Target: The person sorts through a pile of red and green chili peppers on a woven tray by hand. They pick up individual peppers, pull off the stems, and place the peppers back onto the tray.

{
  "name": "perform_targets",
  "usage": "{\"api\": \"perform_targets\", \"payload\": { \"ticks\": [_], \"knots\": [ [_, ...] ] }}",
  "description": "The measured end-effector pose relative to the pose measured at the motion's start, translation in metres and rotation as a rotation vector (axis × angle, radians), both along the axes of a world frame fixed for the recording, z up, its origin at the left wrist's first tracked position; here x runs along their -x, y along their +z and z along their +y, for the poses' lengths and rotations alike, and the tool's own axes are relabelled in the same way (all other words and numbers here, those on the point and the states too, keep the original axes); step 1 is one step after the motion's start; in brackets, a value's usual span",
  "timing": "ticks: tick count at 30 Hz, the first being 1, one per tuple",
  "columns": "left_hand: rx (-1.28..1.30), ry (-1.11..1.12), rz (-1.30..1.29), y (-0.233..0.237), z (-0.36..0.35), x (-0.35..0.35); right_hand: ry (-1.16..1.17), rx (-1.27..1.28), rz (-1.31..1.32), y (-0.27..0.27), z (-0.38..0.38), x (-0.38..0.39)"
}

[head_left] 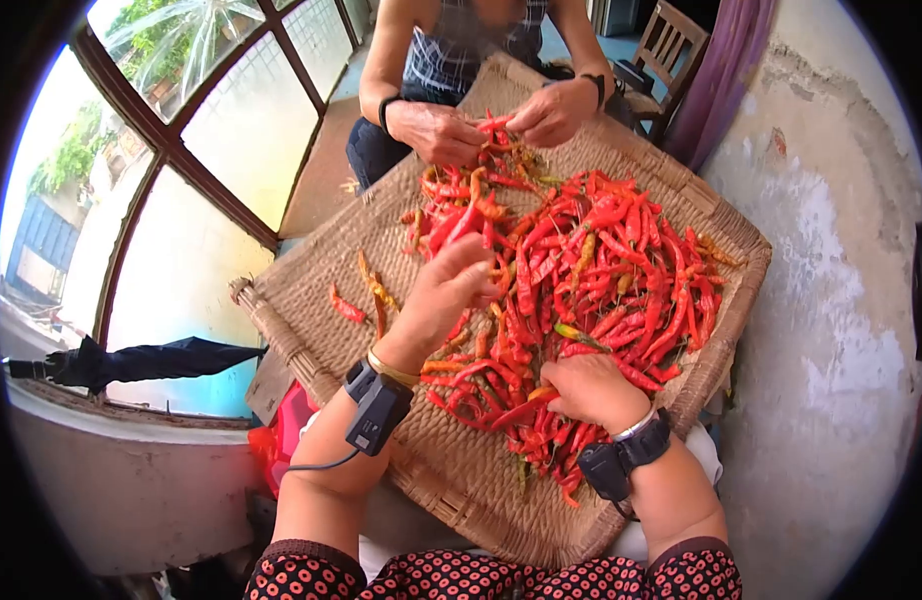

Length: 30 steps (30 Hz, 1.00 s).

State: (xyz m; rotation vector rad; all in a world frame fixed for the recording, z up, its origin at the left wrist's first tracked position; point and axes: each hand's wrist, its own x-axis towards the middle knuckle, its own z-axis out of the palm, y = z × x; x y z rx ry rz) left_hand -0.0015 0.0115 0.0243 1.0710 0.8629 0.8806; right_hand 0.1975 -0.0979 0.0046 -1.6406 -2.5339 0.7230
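A big heap of red chili peppers [621, 260] lies on a woven basket tray [461, 480] in front of me. My left hand [446, 295] is over the left side of the heap, its fingers stretched out toward the right and nothing visible in them. Lower in the heap, my right hand [596, 392] is closed, with a red chili pepper [524, 411] sticking out to the left from its fingertips. Some peppers are orange or yellowish and shrivelled, and one is partly green. A few loose peppers [348, 304] lie on the tray's left side.
Across the tray, another person's hands [491, 128] hold a red pepper. A folded dark umbrella [161, 362] leans by the windows at left. A worn wall [821, 300] stands close on the right, with a wooden chair [666, 60] and purple curtain behind.
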Motion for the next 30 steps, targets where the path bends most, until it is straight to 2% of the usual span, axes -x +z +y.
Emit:
{"api": "perform_targets", "payload": {
  "ticks": [1,2,4,5,6,7,8,10,12,14,15,16,18,19,20,22,23,24,25,26,28,30],
  "knots": [
    [0.026,-0.160,0.052,0.002,-0.005,-0.001,-0.003,-0.007,-0.009,-0.003,-0.001,0.002],
    [0.044,-0.167,0.051,-0.004,-0.011,-0.003,-0.008,-0.020,-0.021,-0.005,-0.003,0.004],
    [-0.341,-0.462,0.366,-0.010,-0.019,-0.012,-0.013,-0.046,-0.046,-0.002,0.001,0.005],
    [-0.347,-0.460,0.365,-0.010,-0.023,-0.014,-0.016,-0.011,0.061,0.001,0.002,0.003],
    [-0.503,-0.547,0.436,-0.009,-0.027,-0.014,-0.016,0.026,0.169,0.003,0.004,0.003],
    [-0.659,-0.634,0.508,-0.007,-0.029,-0.015,-0.002,-0.078,0.246,0.004,0.008,0.001],
    [-0.660,-0.634,0.509,-0.003,-0.029,-0.014,-0.002,-0.079,0.247,0.008,0.010,0.000],
    [-0.467,-0.861,0.627,0.006,-0.027,-0.012,-0.345,0.115,0.664,0.019,0.013,-0.002],
    [-0.438,-0.843,0.565,0.004,-0.029,-0.010,-0.380,0.088,0.736,0.017,0.014,-0.004],
    [-0.337,-0.734,0.503,0.002,-0.030,-0.009,-0.490,0.130,0.999,0.017,0.014,-0.001],
    [-0.265,-0.755,0.545,0.016,-0.028,-0.009,-0.584,0.240,1.050,0.026,0.014,-0.001],
    [-0.265,-0.756,0.544,0.017,-0.023,-0.006,-0.586,0.239,1.050,0.026,0.016,-0.003],
    [-0.137,-0.688,0.538,0.017,-0.015,0.002,-0.701,0.057,1.127,0.024,0.018,-0.009],
    [-0.037,-0.626,0.547,0.029,-0.013,0.004,-0.694,-0.040,1.016,0.014,0.021,-0.015],
    [-0.036,-0.627,0.550,0.028,-0.007,0.008,-0.695,-0.038,1.019,0.013,0.020,-0.015],
    [-0.003,-0.462,0.411,0.024,0.006,0.015,-0.423,-0.161,0.599,0.013,0.018,-0.015],
    [-0.005,-0.465,0.411,0.020,0.011,0.014,-0.352,-0.013,0.593,0.007,0.017,-0.014],
    [0.023,-0.266,0.117,0.015,0.015,0.012,-0.354,-0.013,0.592,0.006,0.012,-0.012],
    [0.049,-0.062,-0.175,0.013,0.016,0.011,-0.196,-0.090,0.388,0.004,0.008,-0.010],
    [0.049,-0.060,-0.177,0.012,0.016,0.008,-0.036,-0.164,0.184,0.003,0.003,-0.008],
    [0.000,0.247,-0.092,0.011,0.016,0.001,-0.042,-0.112,0.110,0.000,0.000,-0.006],
    [-0.002,0.212,0.041,0.003,0.011,0.002,-0.062,-0.011,-0.106,-0.004,0.001,-0.003]
  ]
}}
